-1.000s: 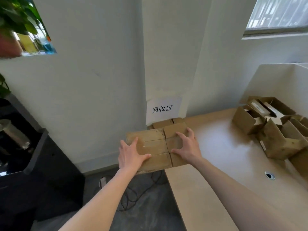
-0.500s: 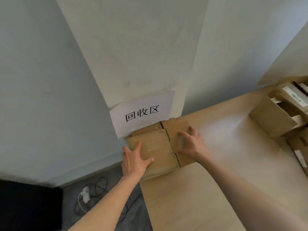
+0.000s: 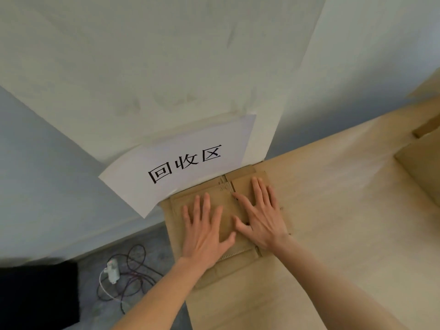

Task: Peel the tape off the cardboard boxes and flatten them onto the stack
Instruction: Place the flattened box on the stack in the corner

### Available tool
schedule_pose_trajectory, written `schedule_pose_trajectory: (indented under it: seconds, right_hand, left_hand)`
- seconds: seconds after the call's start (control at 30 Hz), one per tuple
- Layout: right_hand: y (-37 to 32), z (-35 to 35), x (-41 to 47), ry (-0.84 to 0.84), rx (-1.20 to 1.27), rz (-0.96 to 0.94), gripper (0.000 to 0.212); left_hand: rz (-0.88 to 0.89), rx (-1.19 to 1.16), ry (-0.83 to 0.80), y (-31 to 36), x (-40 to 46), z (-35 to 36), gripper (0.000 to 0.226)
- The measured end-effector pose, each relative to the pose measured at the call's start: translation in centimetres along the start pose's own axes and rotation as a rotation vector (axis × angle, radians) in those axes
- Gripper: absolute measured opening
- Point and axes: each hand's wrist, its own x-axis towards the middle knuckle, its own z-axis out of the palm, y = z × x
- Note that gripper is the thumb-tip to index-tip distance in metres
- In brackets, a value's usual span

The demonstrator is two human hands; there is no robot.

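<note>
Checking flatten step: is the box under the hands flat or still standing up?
Flat. The cardboard box lies as a thin sheet on the stack at the table corner, left hand and right hand pressing it, fingers spread.

Flattened brown cardboard boxes (image 3: 228, 210), stacked flat at table corner, against wall

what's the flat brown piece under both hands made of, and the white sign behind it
Flattened box: corrugated cardboard, matte brown; fluted ridges show along its near cut edge. Sign: seemingly thin white paper, matte; its lower left corner curls off the wall, with black printed characters.
</note>
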Motion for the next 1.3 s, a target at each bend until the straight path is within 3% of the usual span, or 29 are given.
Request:
schedule_pose_trajectory:
  seconds: [0.43,0.63,0.73,1.03,1.3]
  right_hand:
    - [0.5,1.3,-0.2,0.112,0.005,-0.005,0.062]
    - [0.6,-2.0,-0.2,-0.184,0.004,-0.012,0.068]
    - [0.3,-4.4,-1.8,-0.163,0.045,0.021,0.069]
    - [-2.1,-13.6,-15.3,-0.022,-0.057,0.092,0.074]
    - [-8.5,-23.7,-36.4,0.184,-0.150,0.185,0.083]
  left_hand:
    - [0.031,0.004,0.058,0.0,0.1,2.6,0.082]
    - [-0.020,-0.025,-0.154,0.0,0.1,-0.5,0.086]
    - [-0.018,-0.053,-0.114,0.3,-0.9,-3.3,0.084]
    - [0.050,-0.103,0.030,4.8,-11.2,-12.7,0.085]
    - [0.156,-0.098,0.214,10.7,-31.2,-21.5,0.082]
